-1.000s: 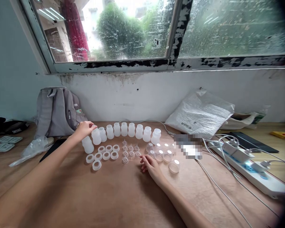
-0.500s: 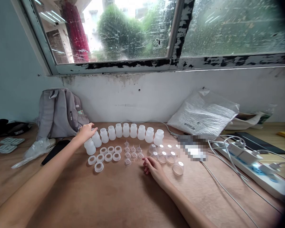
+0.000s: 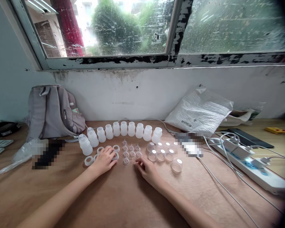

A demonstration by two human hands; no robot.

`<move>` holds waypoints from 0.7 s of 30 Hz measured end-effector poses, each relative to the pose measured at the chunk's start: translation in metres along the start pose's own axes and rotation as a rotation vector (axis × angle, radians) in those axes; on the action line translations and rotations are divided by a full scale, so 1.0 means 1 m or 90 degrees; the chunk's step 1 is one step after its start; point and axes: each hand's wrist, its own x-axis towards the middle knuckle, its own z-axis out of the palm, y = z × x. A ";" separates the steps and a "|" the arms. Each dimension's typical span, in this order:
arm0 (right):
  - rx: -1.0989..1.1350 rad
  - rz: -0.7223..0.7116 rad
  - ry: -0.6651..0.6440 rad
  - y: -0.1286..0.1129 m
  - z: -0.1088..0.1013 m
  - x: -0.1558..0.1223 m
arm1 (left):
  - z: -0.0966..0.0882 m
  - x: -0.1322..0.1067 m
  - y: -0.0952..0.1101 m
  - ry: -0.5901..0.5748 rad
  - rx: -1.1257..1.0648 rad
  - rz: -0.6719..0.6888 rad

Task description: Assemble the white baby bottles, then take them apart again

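A row of several small translucent white bottles (image 3: 123, 128) stands across the wooden desk (image 3: 123, 196). In front of them lie white rings (image 3: 88, 160), small clear valves (image 3: 131, 152) and clear dome caps (image 3: 165, 154). My left hand (image 3: 104, 161) rests palm down over the rings, fingers spread and touching them. My right hand (image 3: 147, 169) lies on the desk just right of the valves, its fingertips loosely curled near the closest one. Neither hand lifts anything.
A grey backpack (image 3: 52, 111) leans on the wall at left, with a crumpled clear bag (image 3: 19, 155) in front. At right are a white plastic bag (image 3: 199, 112), a power strip (image 3: 254, 169) with chargers and white cables (image 3: 223, 186), and a dark tablet (image 3: 250, 141).
My left hand left the bottles at the row's left end and came down and right onto the rings. My right hand shifted slightly left towards the valves.
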 end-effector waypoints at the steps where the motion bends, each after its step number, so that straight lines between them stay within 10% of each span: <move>1: -0.026 -0.013 -0.010 -0.001 0.003 0.002 | 0.002 0.000 -0.001 0.001 -0.013 0.000; 14: -0.172 -0.165 -0.117 -0.017 0.011 0.018 | 0.019 0.001 0.037 0.243 -0.405 -0.107; 21: -0.059 -0.164 -0.142 -0.020 -0.008 0.004 | 0.015 -0.003 0.050 0.126 -0.486 -0.030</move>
